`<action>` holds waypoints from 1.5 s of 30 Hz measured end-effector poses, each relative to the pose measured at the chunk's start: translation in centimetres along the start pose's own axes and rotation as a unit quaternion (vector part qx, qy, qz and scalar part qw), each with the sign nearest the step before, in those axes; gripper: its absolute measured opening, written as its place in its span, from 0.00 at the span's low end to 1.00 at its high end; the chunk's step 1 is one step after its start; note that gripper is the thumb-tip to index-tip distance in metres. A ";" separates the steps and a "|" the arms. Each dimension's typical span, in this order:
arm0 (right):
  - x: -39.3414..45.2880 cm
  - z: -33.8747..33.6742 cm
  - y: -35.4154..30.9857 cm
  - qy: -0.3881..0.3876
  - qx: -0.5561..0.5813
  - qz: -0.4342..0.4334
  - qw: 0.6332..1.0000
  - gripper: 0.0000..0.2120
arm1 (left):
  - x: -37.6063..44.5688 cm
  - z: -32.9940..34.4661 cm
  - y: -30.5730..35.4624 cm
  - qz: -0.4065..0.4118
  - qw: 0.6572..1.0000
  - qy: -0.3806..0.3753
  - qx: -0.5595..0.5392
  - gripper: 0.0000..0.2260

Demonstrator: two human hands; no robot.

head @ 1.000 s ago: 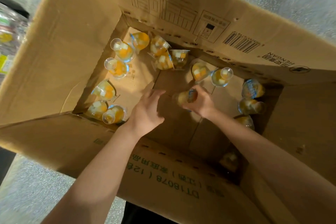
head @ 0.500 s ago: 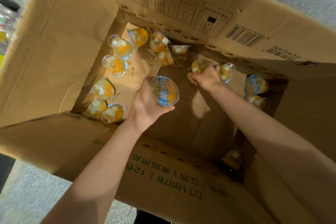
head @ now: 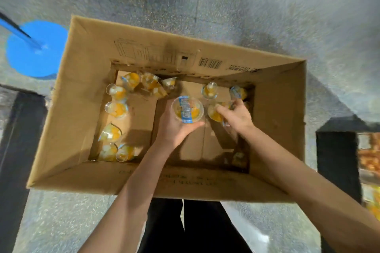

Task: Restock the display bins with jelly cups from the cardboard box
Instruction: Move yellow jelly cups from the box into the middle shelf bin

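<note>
— Left hand (head: 174, 127)?
— Curled under one jelly cup (head: 187, 109), blue-labelled lid up, at mid-frame above the box floor.
— Right hand (head: 238, 117)?
— Just right of it, fingers bent around a second cup (head: 214, 114); grip partly blurred.
— Farther out?
— Loose cups (head: 117, 107) down the left wall of the cardboard box (head: 82, 109), more along the far wall (head: 152, 84), a few in the right corner (head: 236, 91). Beyond, speckled grey floor (head: 246, 6), with a blue disc (head: 35, 49) at upper left and dark shelving (head: 337, 150) at right.
</note>
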State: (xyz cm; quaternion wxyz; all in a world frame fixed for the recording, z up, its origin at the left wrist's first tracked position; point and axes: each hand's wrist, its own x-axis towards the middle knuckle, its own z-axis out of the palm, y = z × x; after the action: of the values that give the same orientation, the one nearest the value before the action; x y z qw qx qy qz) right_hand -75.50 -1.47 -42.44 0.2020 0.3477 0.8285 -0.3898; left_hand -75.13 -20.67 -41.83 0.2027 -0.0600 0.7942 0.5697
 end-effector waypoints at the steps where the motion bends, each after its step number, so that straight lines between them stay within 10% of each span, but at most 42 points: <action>1: -2.1 -2.6 -0.7 0.017 0.002 -0.014 1.000 0.24 | -0.3 0.2 1.7 0.020 1.000 -0.011 -0.004 0.33; 12: -24.7 -26.3 -0.6 0.298 -0.092 -0.164 0.936 0.34 | -6.3 9.7 23.6 0.273 0.920 -0.273 -0.065 0.34; 26: -52.7 -40.2 22.9 0.608 -0.015 -0.086 0.789 0.37 | -36.3 35.1 36.9 0.366 0.685 -0.620 -0.112 0.34; 34: -66.1 -44.4 41.1 0.650 -0.019 -0.005 0.760 0.36 | -56.8 49.3 36.1 0.409 0.590 -0.690 -0.095 0.34; 45: -74.3 -49.2 60.7 0.577 -0.007 0.118 0.808 0.44 | -72.1 66.9 32.4 0.421 0.499 -0.756 0.050 0.44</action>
State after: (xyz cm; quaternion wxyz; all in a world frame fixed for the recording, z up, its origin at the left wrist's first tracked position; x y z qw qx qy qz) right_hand 16.18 33.68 2.12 -0.2659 0.6022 0.7479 -0.0851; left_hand -3.05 42.82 -3.16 0.4651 0.7451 0.2962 0.3751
